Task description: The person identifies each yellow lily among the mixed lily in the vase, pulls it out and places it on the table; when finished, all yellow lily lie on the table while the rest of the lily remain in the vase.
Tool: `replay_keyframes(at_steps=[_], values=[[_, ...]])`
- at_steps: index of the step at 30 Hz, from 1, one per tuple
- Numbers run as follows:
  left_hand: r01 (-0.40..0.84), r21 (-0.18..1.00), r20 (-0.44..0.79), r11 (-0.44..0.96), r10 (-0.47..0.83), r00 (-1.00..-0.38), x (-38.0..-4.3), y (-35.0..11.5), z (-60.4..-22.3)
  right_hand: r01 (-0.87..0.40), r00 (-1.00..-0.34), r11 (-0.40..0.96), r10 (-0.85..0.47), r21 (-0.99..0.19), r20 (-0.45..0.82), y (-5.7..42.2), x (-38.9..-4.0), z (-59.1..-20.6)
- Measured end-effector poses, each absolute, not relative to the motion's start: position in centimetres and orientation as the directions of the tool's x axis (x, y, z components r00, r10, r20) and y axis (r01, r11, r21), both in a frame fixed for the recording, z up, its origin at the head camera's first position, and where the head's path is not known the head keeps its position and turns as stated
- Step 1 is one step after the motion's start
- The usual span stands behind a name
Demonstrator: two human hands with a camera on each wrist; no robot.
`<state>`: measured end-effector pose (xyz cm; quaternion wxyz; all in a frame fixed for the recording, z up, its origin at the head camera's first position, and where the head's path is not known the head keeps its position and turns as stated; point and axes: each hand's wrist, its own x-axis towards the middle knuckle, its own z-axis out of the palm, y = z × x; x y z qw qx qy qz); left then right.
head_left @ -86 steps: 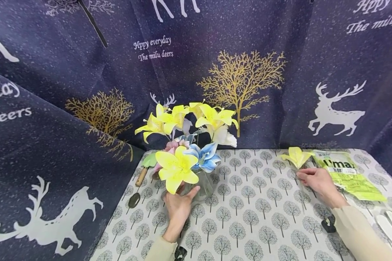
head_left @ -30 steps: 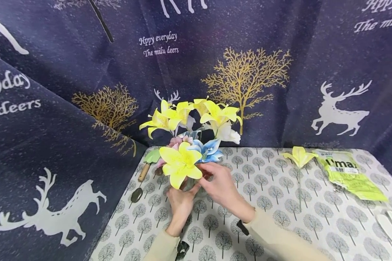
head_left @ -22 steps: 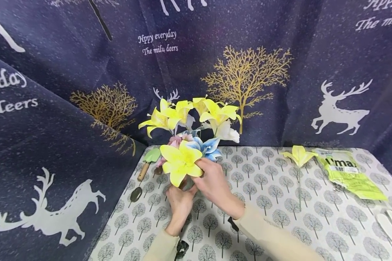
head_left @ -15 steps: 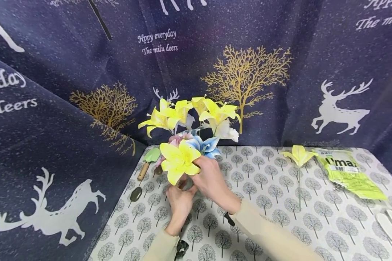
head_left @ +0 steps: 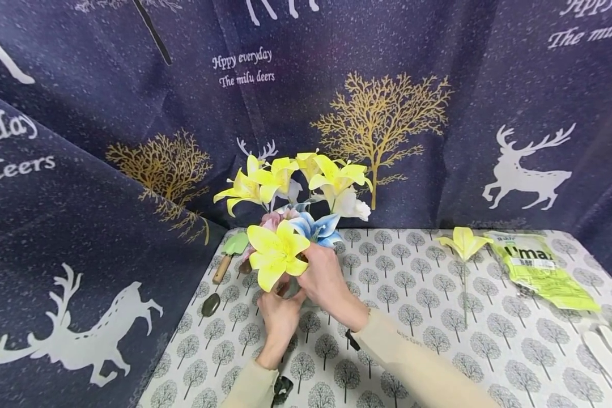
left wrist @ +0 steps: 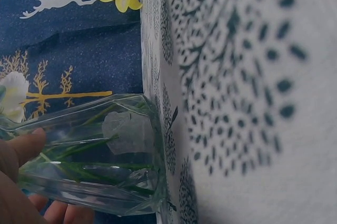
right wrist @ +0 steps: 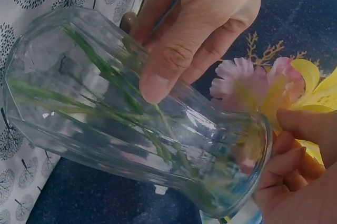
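My left hand (head_left: 280,311) grips the body of the clear glass vase (right wrist: 47,66), with the thumb on the near side in the right wrist view. Green stems (left wrist: 84,171) stand inside it. At the vase's mouth my right hand (head_left: 328,277) pinches the front yellow lily (head_left: 277,255) just below its bloom; its stem there is hidden by the fingers. Behind it in the bunch are more yellow lilies (head_left: 336,178), a blue lily (head_left: 320,226), a pink flower (right wrist: 237,84) and a white flower (head_left: 351,205).
A single yellow lily (head_left: 464,242) lies on the tree-print cloth to the right, beside a green-and-clear bag (head_left: 548,277). White objects (head_left: 609,351) lie at the right edge. A small trowel (head_left: 223,267) and a dark stone (head_left: 211,305) are left of the vase.
My right hand has left the single lily on the right and come over to the vase's mouth. The front lily has shifted slightly left; my left hand has stayed at the vase.
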<state>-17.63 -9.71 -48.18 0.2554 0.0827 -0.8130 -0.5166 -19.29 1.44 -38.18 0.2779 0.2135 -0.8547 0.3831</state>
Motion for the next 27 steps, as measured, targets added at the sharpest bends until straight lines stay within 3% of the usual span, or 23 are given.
replay_keyframes(at_steps=[14, 22, 27], values=[[0.139, 0.892, 0.327, 0.430, -0.402, -0.855, -17.67, -9.75, -48.18, -0.534, -0.775, 0.683, -0.160, -0.499, 0.611, 1.21, -19.41, -38.44], [0.109, 0.910, 0.287, 0.400, -0.416, -0.863, -17.71, -9.61, -48.16, -0.599, -0.725, 0.635, -0.169, -0.488, 0.668, 1.33, -19.51, -38.72], [0.062, 0.900, 0.263, 0.431, -0.425, -0.866, -17.67, -9.61, -48.06, -0.595, -0.742, 0.596, -0.150, -0.539, 0.653, 1.48, -19.17, -38.51]])
